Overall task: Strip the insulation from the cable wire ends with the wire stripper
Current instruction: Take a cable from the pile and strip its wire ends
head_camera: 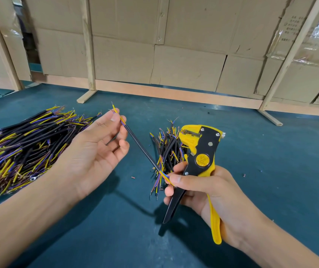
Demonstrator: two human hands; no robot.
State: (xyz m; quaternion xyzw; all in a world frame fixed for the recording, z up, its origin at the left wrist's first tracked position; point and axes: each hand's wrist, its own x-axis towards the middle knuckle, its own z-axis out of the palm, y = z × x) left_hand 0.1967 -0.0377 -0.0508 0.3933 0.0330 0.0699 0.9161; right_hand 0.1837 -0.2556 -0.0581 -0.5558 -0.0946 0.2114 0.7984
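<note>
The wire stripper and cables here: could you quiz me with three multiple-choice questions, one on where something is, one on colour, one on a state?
1. Where is the larger pile of cables?
A. by the left hand
B. under the wire stripper
C. against the cardboard wall

2. What colour is the held cable jacket?
A. white
B. black
C. red

3. What is the wire stripper doing?
A. lying on the mat
B. clamped on the cable
C. held in the right hand, off the cable

Answers: 1 A, it lies beside the left hand. 2 B, black between coloured wire ends. 3 C, the right hand grips it while pinching the cable's end.
</note>
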